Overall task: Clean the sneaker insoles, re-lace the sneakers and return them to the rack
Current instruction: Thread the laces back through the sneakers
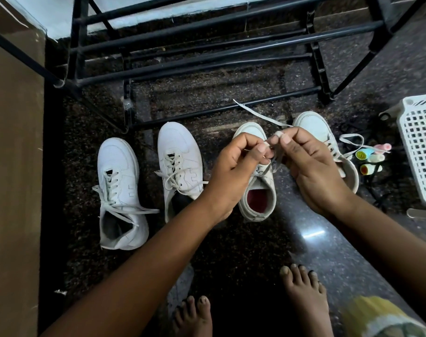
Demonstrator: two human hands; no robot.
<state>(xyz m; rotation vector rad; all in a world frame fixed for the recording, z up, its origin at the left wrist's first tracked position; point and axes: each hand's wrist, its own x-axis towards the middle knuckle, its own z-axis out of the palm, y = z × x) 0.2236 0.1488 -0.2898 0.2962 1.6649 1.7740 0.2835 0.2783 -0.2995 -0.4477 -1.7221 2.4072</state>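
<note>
Four white sneakers stand on the dark floor (231, 244) in front of the black rack (207, 57), none on a shelf yet. The left pair (119, 190) is laced, ends lying loose rather than bowed. The third sneaker (255, 190), the one with the red insole, sits directly under my hands and is the one in progress; the fourth sneaker (328, 147) at far right has lace in its eyelets with a tail trailing off to the side. Insole state: cannot judge clean or not from here. My left hand (234, 166) has its fingers (262, 148) closed in a pinch on the lace (255, 110) of the third sneaker; my right hand (314, 166) pinches the same lace, thumb and forefinger pressed shut near the tip, and one free end runs up toward the rack. Judgement: lacing roughly three-quarters through (tying and racking all remain). Small colourful bottles (370, 159) and a white basket (421, 142) sit at right, untouched.
</note>
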